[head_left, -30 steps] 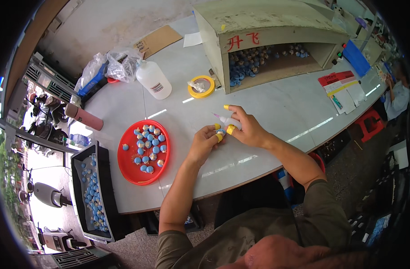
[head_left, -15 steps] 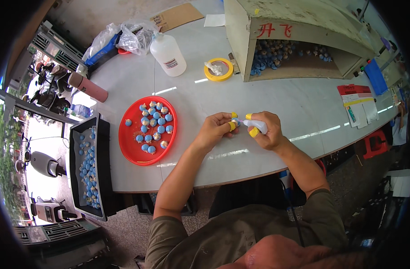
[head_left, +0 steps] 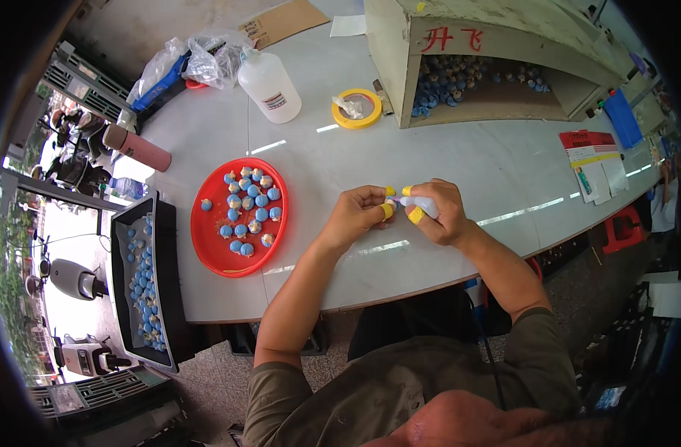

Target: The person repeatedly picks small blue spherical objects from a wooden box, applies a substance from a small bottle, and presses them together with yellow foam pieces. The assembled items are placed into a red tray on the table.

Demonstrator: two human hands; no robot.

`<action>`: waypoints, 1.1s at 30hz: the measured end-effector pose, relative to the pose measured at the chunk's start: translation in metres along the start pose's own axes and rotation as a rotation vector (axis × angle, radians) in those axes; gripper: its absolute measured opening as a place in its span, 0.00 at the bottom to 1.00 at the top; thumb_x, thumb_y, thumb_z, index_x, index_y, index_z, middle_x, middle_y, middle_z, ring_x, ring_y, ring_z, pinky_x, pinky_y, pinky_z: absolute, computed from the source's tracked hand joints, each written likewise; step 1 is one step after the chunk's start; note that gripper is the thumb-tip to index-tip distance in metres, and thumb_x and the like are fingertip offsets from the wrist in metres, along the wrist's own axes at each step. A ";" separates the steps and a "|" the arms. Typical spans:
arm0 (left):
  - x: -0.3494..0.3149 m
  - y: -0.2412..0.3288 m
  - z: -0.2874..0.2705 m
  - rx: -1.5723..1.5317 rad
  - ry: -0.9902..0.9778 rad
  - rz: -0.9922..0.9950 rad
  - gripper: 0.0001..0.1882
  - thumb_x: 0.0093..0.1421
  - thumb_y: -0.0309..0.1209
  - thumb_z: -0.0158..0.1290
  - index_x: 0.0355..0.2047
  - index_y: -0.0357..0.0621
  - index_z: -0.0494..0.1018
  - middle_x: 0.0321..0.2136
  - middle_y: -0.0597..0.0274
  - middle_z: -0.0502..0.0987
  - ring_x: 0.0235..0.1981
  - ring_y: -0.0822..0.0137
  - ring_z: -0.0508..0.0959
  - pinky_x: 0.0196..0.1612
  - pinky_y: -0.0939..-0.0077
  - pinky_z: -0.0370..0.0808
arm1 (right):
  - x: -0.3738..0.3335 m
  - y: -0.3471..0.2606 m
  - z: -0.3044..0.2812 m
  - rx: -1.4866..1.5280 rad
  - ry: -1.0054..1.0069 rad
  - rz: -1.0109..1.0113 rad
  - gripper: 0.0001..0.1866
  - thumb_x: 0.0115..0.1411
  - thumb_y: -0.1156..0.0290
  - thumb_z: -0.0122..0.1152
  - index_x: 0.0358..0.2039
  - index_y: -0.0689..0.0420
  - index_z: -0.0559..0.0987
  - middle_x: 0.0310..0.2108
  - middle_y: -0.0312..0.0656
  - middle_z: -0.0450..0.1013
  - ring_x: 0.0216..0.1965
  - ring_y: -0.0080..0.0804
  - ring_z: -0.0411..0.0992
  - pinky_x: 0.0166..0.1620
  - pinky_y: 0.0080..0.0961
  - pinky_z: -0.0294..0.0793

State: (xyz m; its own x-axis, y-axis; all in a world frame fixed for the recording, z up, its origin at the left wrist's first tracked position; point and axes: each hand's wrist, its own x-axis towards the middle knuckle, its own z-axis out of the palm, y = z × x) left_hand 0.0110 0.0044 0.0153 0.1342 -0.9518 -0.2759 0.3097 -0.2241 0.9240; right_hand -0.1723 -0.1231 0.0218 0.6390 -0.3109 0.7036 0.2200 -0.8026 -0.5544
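Over the table, my left hand (head_left: 355,216) pinches a small blue-and-white piece (head_left: 391,202) between thumb and fingers, which cover most of it. My right hand (head_left: 446,216) is closed round a small whitish squeeze bottle (head_left: 424,203), its narrow tip turned left against or very near the piece; exact contact is too small to tell. Yellow wraps cover thumb and fingertips on both hands. Left of my hands, a round red tray (head_left: 206,249) holds several small blue balls (head_left: 261,214) with pale, cream-coloured parts.
A black bin (head_left: 178,305) of similar blue balls stands at the table's left end. Behind are a large white bottle (head_left: 270,86), a yellow tape roll (head_left: 345,118), a pink flask (head_left: 143,147) and a wooden box (head_left: 460,119) with more balls. Papers (head_left: 597,175) lie at right.
The squeeze bottle's tip has come closer to the piece in my left hand. My right hand shifted slightly left. The whole view has moved a little.
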 end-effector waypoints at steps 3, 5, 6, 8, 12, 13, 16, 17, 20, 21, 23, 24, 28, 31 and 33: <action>0.000 0.001 0.002 -0.005 0.010 0.000 0.17 0.64 0.26 0.59 0.51 0.29 0.74 0.39 0.58 0.81 0.36 0.73 0.81 0.38 0.80 0.78 | -0.001 0.002 0.002 -0.014 0.004 -0.012 0.12 0.53 0.71 0.68 0.38 0.60 0.78 0.29 0.44 0.80 0.21 0.39 0.73 0.28 0.32 0.69; -0.001 0.003 0.003 0.010 0.025 -0.017 0.17 0.64 0.26 0.59 0.51 0.29 0.74 0.39 0.58 0.81 0.36 0.72 0.81 0.39 0.80 0.78 | -0.001 0.002 0.002 -0.039 0.000 -0.026 0.12 0.53 0.71 0.68 0.37 0.59 0.78 0.29 0.43 0.80 0.20 0.39 0.73 0.27 0.32 0.69; -0.001 0.004 0.003 0.008 0.031 -0.019 0.17 0.64 0.27 0.58 0.51 0.29 0.74 0.39 0.58 0.81 0.36 0.72 0.81 0.39 0.80 0.79 | 0.000 0.001 0.001 -0.058 -0.010 -0.029 0.12 0.52 0.71 0.68 0.37 0.59 0.78 0.29 0.43 0.80 0.20 0.38 0.73 0.27 0.31 0.69; -0.002 0.005 0.003 0.005 0.042 -0.023 0.17 0.65 0.27 0.58 0.51 0.29 0.74 0.39 0.58 0.81 0.37 0.71 0.82 0.40 0.79 0.79 | 0.001 0.001 0.000 -0.080 -0.012 -0.046 0.12 0.52 0.71 0.68 0.37 0.59 0.78 0.29 0.43 0.80 0.20 0.38 0.73 0.27 0.31 0.68; -0.001 0.004 0.001 -0.031 0.065 -0.013 0.17 0.65 0.28 0.58 0.51 0.30 0.73 0.40 0.57 0.82 0.38 0.69 0.82 0.41 0.79 0.80 | 0.001 0.001 -0.001 -0.075 -0.002 -0.084 0.14 0.50 0.72 0.69 0.37 0.59 0.78 0.29 0.42 0.80 0.20 0.38 0.73 0.26 0.31 0.67; 0.000 0.003 0.001 -0.044 0.067 -0.008 0.17 0.66 0.28 0.58 0.51 0.30 0.73 0.40 0.57 0.82 0.39 0.69 0.83 0.41 0.79 0.80 | 0.001 0.001 -0.001 -0.069 -0.005 -0.091 0.14 0.49 0.72 0.69 0.37 0.59 0.78 0.29 0.41 0.80 0.20 0.38 0.74 0.26 0.31 0.67; 0.000 0.003 0.000 -0.067 0.094 -0.016 0.16 0.66 0.28 0.58 0.50 0.30 0.73 0.40 0.56 0.82 0.39 0.69 0.83 0.42 0.79 0.80 | 0.001 0.000 -0.001 -0.095 -0.003 -0.122 0.16 0.47 0.72 0.70 0.37 0.59 0.78 0.28 0.40 0.79 0.20 0.38 0.73 0.26 0.31 0.67; 0.000 0.003 0.000 -0.072 0.105 -0.024 0.16 0.66 0.28 0.58 0.50 0.30 0.73 0.40 0.56 0.82 0.39 0.69 0.83 0.42 0.79 0.81 | 0.001 0.000 -0.001 -0.100 -0.003 -0.124 0.16 0.46 0.72 0.70 0.37 0.59 0.78 0.28 0.40 0.79 0.20 0.38 0.73 0.26 0.31 0.67; 0.000 0.004 0.000 -0.069 0.109 -0.027 0.16 0.66 0.28 0.57 0.50 0.30 0.73 0.40 0.56 0.82 0.39 0.68 0.83 0.43 0.79 0.81 | 0.001 -0.001 -0.001 -0.109 -0.007 -0.125 0.17 0.46 0.73 0.71 0.37 0.59 0.77 0.27 0.39 0.78 0.20 0.38 0.73 0.25 0.31 0.67; 0.000 0.003 0.000 -0.068 0.109 -0.026 0.16 0.66 0.28 0.57 0.50 0.30 0.73 0.40 0.56 0.82 0.39 0.68 0.83 0.43 0.79 0.81 | 0.001 -0.001 -0.001 -0.108 -0.008 -0.122 0.17 0.46 0.73 0.71 0.37 0.59 0.77 0.27 0.39 0.78 0.20 0.38 0.73 0.25 0.32 0.67; 0.000 0.002 0.000 -0.065 0.109 -0.024 0.16 0.66 0.28 0.57 0.50 0.31 0.73 0.40 0.55 0.82 0.40 0.68 0.83 0.43 0.79 0.81 | 0.002 -0.001 0.000 -0.119 -0.006 -0.133 0.15 0.47 0.73 0.69 0.37 0.59 0.77 0.25 0.37 0.78 0.19 0.36 0.73 0.25 0.31 0.66; 0.000 0.002 0.000 -0.065 0.113 -0.024 0.15 0.66 0.27 0.57 0.50 0.32 0.73 0.41 0.56 0.82 0.40 0.68 0.83 0.43 0.78 0.81 | 0.002 -0.001 0.001 -0.131 -0.003 -0.146 0.14 0.48 0.74 0.67 0.37 0.59 0.77 0.24 0.36 0.79 0.19 0.34 0.73 0.25 0.29 0.66; 0.000 0.003 0.001 -0.078 0.123 -0.022 0.14 0.66 0.26 0.55 0.50 0.33 0.74 0.42 0.56 0.81 0.41 0.67 0.83 0.45 0.76 0.81 | 0.001 -0.002 0.000 -0.117 -0.014 -0.169 0.17 0.46 0.73 0.71 0.36 0.59 0.77 0.26 0.40 0.77 0.19 0.38 0.72 0.24 0.32 0.66; 0.001 0.002 0.000 -0.091 0.109 -0.019 0.14 0.66 0.26 0.57 0.49 0.31 0.73 0.41 0.55 0.82 0.40 0.68 0.83 0.44 0.77 0.81 | 0.000 -0.001 -0.001 -0.134 0.000 -0.144 0.17 0.46 0.72 0.71 0.36 0.59 0.77 0.26 0.40 0.77 0.19 0.38 0.73 0.25 0.32 0.67; 0.002 0.001 0.000 -0.091 0.092 -0.014 0.15 0.65 0.26 0.57 0.49 0.30 0.73 0.40 0.54 0.82 0.39 0.68 0.83 0.44 0.78 0.82 | -0.001 0.000 -0.001 -0.125 0.000 -0.128 0.17 0.46 0.72 0.70 0.37 0.59 0.77 0.26 0.40 0.77 0.20 0.38 0.73 0.25 0.32 0.68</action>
State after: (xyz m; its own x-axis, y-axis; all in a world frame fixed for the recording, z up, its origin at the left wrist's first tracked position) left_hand 0.0115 0.0026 0.0161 0.2141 -0.9244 -0.3158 0.3957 -0.2135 0.8932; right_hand -0.1729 -0.1236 0.0215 0.6119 -0.2022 0.7647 0.2058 -0.8927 -0.4008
